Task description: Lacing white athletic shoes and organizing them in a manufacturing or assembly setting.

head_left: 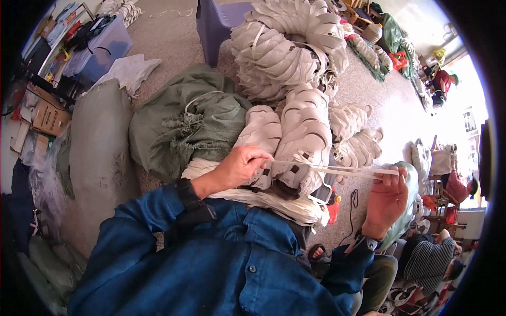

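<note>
A thin white strip (342, 170) is stretched taut between my two hands. My left hand (240, 168) pinches one end between thumb and fingertips. On the other side, my right hand (388, 197) is closed on the strip, which loops around its fingers. Just beyond and below the strip lie nested rows of off-white pieces that look like shoe uppers (305, 134), with a shorter row (261, 129) alongside. A bundle of loose white strips (274, 203) lies across my lap, partly hidden by my left hand and sleeve.
Large coils of the same pieces (284, 58) are piled ahead, near a purple plastic chair (211, 31). Green sacks (184, 121) and a long grey sack (100, 152) stand at left, before a blue bin (108, 47). Several people work at right, including one in striped clothing (429, 258).
</note>
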The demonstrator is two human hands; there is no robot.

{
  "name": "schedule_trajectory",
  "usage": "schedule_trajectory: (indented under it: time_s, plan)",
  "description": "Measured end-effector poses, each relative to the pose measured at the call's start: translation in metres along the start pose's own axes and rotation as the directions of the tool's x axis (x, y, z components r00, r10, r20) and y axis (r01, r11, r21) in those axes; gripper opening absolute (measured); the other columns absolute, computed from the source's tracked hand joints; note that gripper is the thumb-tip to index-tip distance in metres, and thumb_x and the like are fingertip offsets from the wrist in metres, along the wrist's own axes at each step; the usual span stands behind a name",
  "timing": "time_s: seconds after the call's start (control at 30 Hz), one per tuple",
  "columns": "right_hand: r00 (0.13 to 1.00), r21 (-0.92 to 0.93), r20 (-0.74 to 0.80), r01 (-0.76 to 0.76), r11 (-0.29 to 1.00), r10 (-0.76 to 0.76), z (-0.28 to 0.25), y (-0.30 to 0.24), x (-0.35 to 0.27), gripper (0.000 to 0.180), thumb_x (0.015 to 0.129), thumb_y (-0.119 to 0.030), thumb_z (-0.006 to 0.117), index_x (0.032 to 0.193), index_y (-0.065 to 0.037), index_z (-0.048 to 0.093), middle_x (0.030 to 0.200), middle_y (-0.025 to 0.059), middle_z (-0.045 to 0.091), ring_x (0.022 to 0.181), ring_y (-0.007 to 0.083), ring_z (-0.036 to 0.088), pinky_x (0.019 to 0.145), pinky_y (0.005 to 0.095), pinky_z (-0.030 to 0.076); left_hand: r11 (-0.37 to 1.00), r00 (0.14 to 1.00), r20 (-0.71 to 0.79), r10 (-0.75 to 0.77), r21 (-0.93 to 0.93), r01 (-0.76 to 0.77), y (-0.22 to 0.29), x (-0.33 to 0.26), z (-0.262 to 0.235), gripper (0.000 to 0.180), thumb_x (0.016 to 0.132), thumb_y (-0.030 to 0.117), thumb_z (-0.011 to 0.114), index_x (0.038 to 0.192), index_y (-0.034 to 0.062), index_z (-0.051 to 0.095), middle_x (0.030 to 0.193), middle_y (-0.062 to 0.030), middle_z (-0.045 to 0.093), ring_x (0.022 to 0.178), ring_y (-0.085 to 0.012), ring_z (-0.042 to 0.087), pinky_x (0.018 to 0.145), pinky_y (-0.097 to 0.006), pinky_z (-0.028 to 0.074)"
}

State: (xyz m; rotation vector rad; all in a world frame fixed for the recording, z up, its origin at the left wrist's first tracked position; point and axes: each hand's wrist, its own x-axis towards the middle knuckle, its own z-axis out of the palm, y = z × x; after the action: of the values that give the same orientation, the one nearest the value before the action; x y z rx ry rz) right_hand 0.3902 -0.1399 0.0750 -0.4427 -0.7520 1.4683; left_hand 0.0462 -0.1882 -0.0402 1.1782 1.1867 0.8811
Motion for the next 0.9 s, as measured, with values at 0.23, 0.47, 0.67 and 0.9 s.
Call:
schedule_trajectory:
  time_s: [0.23, 0.47, 0.67, 0.9]
  plan:
    - [0.985, -0.108, 0.169, 0.005, 0.994, 0.014, 0.04, 0.0, 0.023, 0.02, 0.099, -0.009, 0.048, 0.117, -0.003, 0.051, 0.098, 0.0062, 0.052, 0.084, 0.0176, 0.05, 0.093, 0.0379, 0.042, 0.626, 0.799, -0.049, 0.599, 0.651, -0.429, 0.0, 0.03, 0.022, 0.006, 0.093, 0.007, 0.068, 0.095, 0.0016, 0.068, 0.081, -0.0088, 0.067, 0.068, -0.0156, 0.061, 0.065, -0.031, 0.051]
    - [0.957, -0.237, 0.287, 0.023, 0.971, 0.048, 0.073, 0.003, 0.042, 0.024, 0.096, -0.01, 0.053, 0.117, 0.0, 0.053, 0.11, 0.0133, 0.059, 0.097, 0.0235, 0.059, 0.099, 0.0422, 0.046, 0.995, 0.998, -0.013, 0.059, -0.086, -0.06, 0.013, 0.034, 0.027, 0.009, 0.097, 0.007, 0.065, 0.098, -0.0013, 0.064, 0.082, 0.0001, 0.063, 0.074, -0.0067, 0.059, 0.067, -0.024, 0.051]
    - [0.953, -0.347, 0.296, 0.042, 0.937, 0.067, 0.081, 0.014, 0.051, 0.021, 0.096, -0.01, 0.053, 0.114, 0.0, 0.057, 0.111, 0.016, 0.064, 0.097, 0.0243, 0.063, 0.097, 0.0429, 0.05, 0.947, 0.943, -0.127, 0.306, 0.144, -0.288, -0.006, 0.034, 0.03, 0.009, 0.095, 0.005, 0.066, 0.101, -0.0018, 0.064, 0.086, -0.0003, 0.064, 0.077, -0.006, 0.058, 0.069, -0.023, 0.05]
    - [0.941, -0.375, 0.325, 0.041, 0.926, 0.09, 0.09, 0.016, 0.062, 0.02, 0.097, -0.009, 0.051, 0.114, 0.0, 0.057, 0.113, 0.0158, 0.065, 0.097, 0.0233, 0.064, 0.098, 0.0421, 0.05, 0.964, 0.952, -0.155, 0.264, 0.079, -0.255, 0.0, 0.031, 0.033, 0.008, 0.094, 0.005, 0.067, 0.099, -0.0012, 0.065, 0.081, 0.0003, 0.064, 0.072, -0.005, 0.054, 0.065, -0.023, 0.048]
